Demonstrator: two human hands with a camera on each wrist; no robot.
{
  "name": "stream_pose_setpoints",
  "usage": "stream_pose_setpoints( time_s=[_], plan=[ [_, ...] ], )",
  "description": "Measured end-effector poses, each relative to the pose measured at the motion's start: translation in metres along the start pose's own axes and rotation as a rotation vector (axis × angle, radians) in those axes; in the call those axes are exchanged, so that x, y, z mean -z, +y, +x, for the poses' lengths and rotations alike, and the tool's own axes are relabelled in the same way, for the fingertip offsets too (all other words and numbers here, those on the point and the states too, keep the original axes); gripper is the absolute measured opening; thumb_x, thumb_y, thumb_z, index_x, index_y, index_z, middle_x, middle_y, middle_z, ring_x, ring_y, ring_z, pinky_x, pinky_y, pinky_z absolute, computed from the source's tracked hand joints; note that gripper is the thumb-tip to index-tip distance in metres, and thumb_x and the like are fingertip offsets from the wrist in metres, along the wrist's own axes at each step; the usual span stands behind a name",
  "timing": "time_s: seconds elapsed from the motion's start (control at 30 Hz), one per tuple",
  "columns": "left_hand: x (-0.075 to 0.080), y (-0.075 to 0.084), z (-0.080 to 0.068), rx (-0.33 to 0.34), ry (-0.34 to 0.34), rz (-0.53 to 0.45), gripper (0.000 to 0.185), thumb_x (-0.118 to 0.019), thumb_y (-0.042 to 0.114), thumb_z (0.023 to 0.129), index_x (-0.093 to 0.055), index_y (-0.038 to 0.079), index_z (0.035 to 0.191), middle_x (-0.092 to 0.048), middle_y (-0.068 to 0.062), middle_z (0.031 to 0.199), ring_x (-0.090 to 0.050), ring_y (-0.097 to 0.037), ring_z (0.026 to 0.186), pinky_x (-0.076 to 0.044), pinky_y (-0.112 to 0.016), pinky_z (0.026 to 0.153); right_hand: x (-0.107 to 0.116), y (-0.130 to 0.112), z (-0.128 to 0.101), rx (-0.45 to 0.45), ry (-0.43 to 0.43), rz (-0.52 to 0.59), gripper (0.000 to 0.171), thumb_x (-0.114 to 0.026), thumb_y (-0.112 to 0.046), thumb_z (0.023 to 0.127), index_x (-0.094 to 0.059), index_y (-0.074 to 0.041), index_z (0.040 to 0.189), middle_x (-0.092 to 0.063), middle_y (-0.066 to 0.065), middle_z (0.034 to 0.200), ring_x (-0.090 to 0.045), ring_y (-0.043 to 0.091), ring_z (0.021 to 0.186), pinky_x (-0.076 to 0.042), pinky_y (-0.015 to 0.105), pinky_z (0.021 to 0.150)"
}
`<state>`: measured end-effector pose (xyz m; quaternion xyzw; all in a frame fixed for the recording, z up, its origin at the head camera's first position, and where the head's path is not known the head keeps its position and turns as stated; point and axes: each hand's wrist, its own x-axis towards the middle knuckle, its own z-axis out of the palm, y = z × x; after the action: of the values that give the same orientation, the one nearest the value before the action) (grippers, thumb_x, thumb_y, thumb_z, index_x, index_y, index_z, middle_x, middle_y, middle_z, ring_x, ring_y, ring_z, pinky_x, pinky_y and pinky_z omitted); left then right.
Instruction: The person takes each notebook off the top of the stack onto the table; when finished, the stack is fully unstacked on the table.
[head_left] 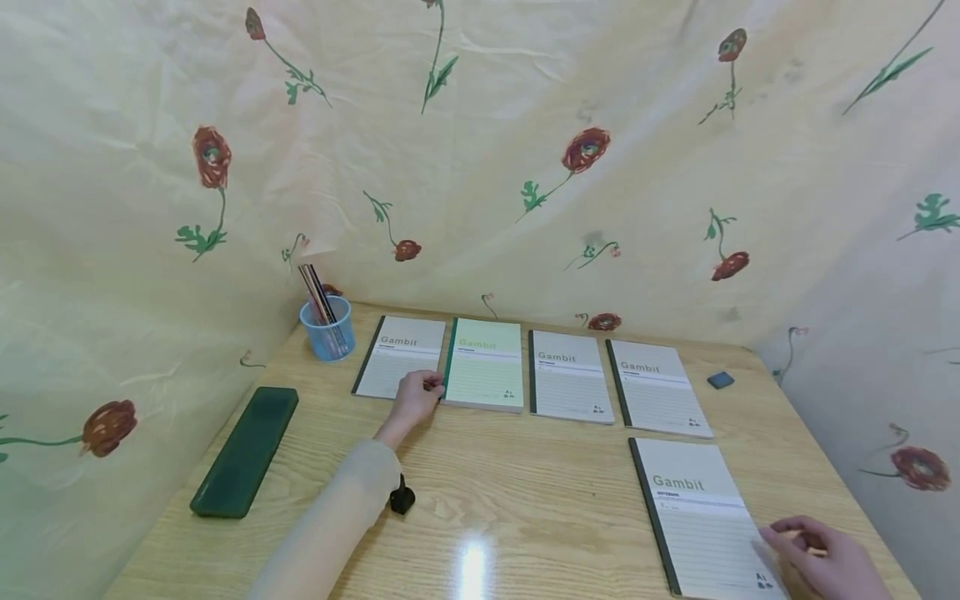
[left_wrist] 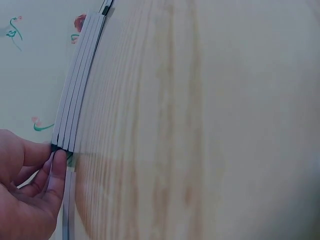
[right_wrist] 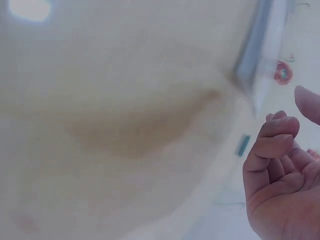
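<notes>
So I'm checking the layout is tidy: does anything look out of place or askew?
One grey notebook lies apart at the near right by the right hand, out of the back row of four. The green-covered notebook is the odd colour there; the left hand touches its edge.
</notes>
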<state>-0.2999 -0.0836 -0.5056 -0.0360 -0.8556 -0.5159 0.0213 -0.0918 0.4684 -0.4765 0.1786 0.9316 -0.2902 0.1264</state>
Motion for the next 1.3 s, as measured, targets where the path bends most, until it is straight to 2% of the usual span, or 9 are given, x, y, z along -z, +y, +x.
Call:
stream_pose_setpoints(
  time_s=[0.13,0.33,0.47,0.67,0.87,1.07,1.3],
  plan=[
    [0.001,-0.001,0.000,-0.002,-0.001,0.007,0.023,-0.062,0.000,0.096,-0.068,-0.005,0.117,-0.068,-0.013,0.103,-0.063,-0.026,0.098,-0.052,-0.041,0.087,0.000,-0.032,0.004,0.082,0.060,0.015,0.071,-0.058,-0.056,0.096,-0.058,0.009,0.121,-0.057,0.002,0.077,-0.051,0.018,0.061,-0.040,0.029,0.051],
    [0.000,-0.001,0.000,-0.011,-0.003,0.009,0.022,-0.062,0.000,0.095,-0.068,-0.006,0.116,-0.069,-0.013,0.103,-0.063,-0.026,0.098,-0.053,-0.041,0.087,-0.016,-0.081,0.018,0.296,0.137,0.016,0.050,-0.063,-0.044,0.097,-0.064,0.002,0.116,-0.058,0.004,0.076,-0.051,0.016,0.054,-0.039,0.027,0.046],
    [-0.001,-0.001,0.000,-0.017,-0.003,0.003,0.022,-0.063,0.000,0.095,-0.068,-0.007,0.116,-0.068,-0.014,0.102,-0.063,-0.027,0.098,-0.053,-0.041,0.087,-0.032,-0.116,0.032,0.401,0.129,0.067,0.038,-0.066,-0.036,0.097,-0.066,-0.001,0.110,-0.060,0.006,0.077,-0.052,0.015,0.052,-0.041,0.027,0.046],
    [-0.001,-0.002,-0.001,-0.022,-0.005,0.003,0.022,-0.063,-0.001,0.095,-0.068,-0.007,0.115,-0.068,-0.014,0.102,-0.063,-0.027,0.097,-0.053,-0.040,0.086,-0.056,-0.165,0.050,0.504,0.082,0.126,0.032,-0.067,-0.031,0.096,-0.068,-0.001,0.106,-0.063,0.008,0.079,-0.055,0.018,0.055,-0.044,0.027,0.047],
    [0.000,-0.002,-0.002,-0.024,0.003,-0.005,0.022,-0.063,-0.001,0.095,-0.068,-0.007,0.115,-0.068,-0.014,0.102,-0.063,-0.028,0.097,-0.053,-0.041,0.086,-0.079,-0.208,0.072,0.526,0.023,0.198,0.034,-0.067,-0.032,0.097,-0.069,0.000,0.109,-0.063,0.012,0.078,-0.057,0.021,0.055,-0.045,0.027,0.048],
    [0.000,-0.003,0.000,-0.019,0.006,0.012,0.023,-0.062,-0.001,0.095,-0.068,-0.006,0.116,-0.068,-0.014,0.103,-0.063,-0.027,0.098,-0.053,-0.041,0.087,-0.103,-0.248,0.092,0.512,-0.038,0.281,0.034,-0.065,-0.028,0.098,-0.067,0.003,0.114,-0.066,0.014,0.085,-0.061,0.020,0.061,-0.052,0.030,0.056],
    [-0.002,0.001,-0.001,0.009,0.011,0.017,0.023,-0.061,0.000,0.096,-0.068,-0.006,0.117,-0.068,-0.013,0.104,-0.063,-0.026,0.099,-0.052,-0.041,0.088,-0.124,-0.290,0.115,0.468,-0.050,0.317,0.034,-0.065,-0.026,0.098,-0.066,0.005,0.113,-0.067,0.014,0.090,-0.063,0.017,0.061,-0.055,0.028,0.058]
  ],
)
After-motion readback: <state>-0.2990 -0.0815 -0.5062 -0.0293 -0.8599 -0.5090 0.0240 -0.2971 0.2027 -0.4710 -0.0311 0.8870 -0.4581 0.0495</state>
